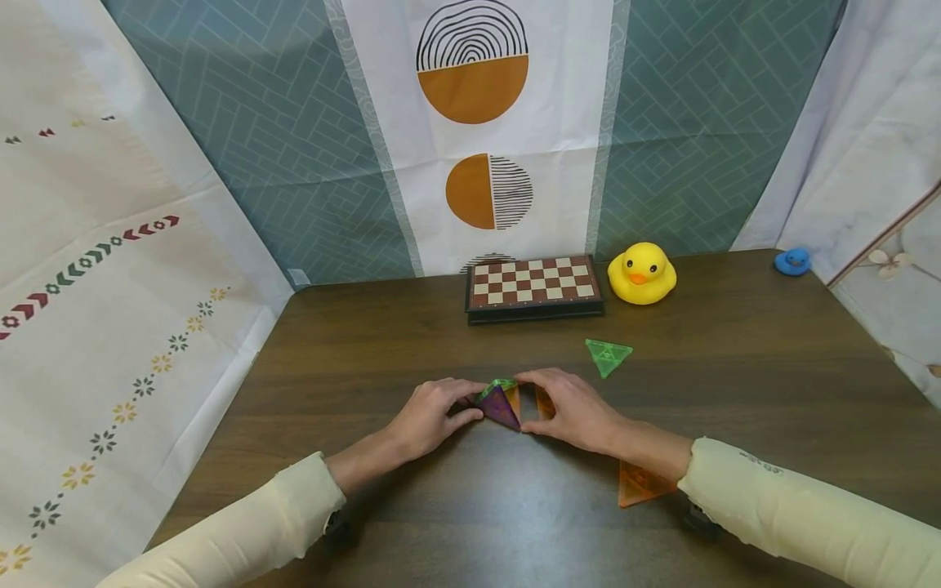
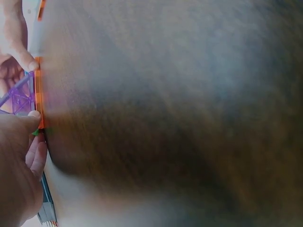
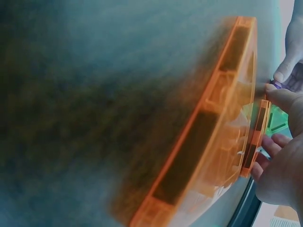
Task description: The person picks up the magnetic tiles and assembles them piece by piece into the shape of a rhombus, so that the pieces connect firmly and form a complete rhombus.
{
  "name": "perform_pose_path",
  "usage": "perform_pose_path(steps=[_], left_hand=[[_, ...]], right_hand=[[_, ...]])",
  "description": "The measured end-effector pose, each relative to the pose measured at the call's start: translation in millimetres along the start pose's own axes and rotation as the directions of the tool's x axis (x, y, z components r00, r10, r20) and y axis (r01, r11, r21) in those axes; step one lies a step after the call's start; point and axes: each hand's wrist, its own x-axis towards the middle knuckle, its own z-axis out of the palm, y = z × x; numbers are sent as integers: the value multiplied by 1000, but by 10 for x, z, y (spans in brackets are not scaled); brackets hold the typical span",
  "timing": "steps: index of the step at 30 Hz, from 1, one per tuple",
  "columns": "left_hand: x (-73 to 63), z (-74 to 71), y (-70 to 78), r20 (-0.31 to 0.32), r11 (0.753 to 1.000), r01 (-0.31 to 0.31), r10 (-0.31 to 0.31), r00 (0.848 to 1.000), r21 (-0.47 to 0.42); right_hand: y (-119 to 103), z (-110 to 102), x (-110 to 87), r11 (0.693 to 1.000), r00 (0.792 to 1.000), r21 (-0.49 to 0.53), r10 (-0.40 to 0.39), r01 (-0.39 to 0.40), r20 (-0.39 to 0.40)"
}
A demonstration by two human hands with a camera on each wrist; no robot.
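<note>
In the head view, triangular magnetic tiles lean together between the two hands at the table's middle. A purple tile (image 1: 501, 410) faces the near side, with a green tile (image 1: 503, 384) behind its top and an orange tile (image 1: 513, 400) at its right. My left hand (image 1: 428, 416) pinches this group at its left corner with thumb and fingers. From the right, my right hand (image 1: 577, 412) holds the group between thumb and forefinger. Another orange tile (image 1: 545, 403) lies partly hidden inside the right hand's curve. The left wrist view shows the purple tile (image 2: 22, 98) rising from an orange base.
A large orange triangle tile (image 1: 639, 485) lies under the right forearm. Farther back is a loose green triangle tile (image 1: 608, 356). Along the back stand a chessboard box (image 1: 534, 286), a yellow rubber duck (image 1: 642, 274) and a small blue duck (image 1: 792, 261).
</note>
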Motion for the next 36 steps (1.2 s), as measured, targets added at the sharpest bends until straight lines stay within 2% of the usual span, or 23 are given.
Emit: perform_pose_path(steps=[8, 14, 20, 27, 32, 36], left_hand=[[-9, -11, -7, 11, 1000, 14, -15, 1000, 23], [-6, -99, 4, 19, 999, 47, -48, 999, 19], [40, -206, 62, -82, 999, 41, -40, 996, 12], [122, -249, 234, -222, 1000, 4, -11, 975, -28], [169, -204, 453, -303, 995, -53, 24, 953, -89], [188, -107, 621, -326, 985, -120, 75, 942, -121]], right_hand=[[34, -27, -9, 1000, 1000, 19, 5, -5, -7], [84, -185, -2, 998, 999, 48, 34, -33, -17], [154, -409, 0, 991, 993, 79, 112, -109, -30], [286, -640, -97, 987, 986, 62, 152, -148, -71], [410, -744, -171, 982, 978, 52, 185, -181, -99], [521, -780, -224, 979, 973, 38, 204, -201, -104]])
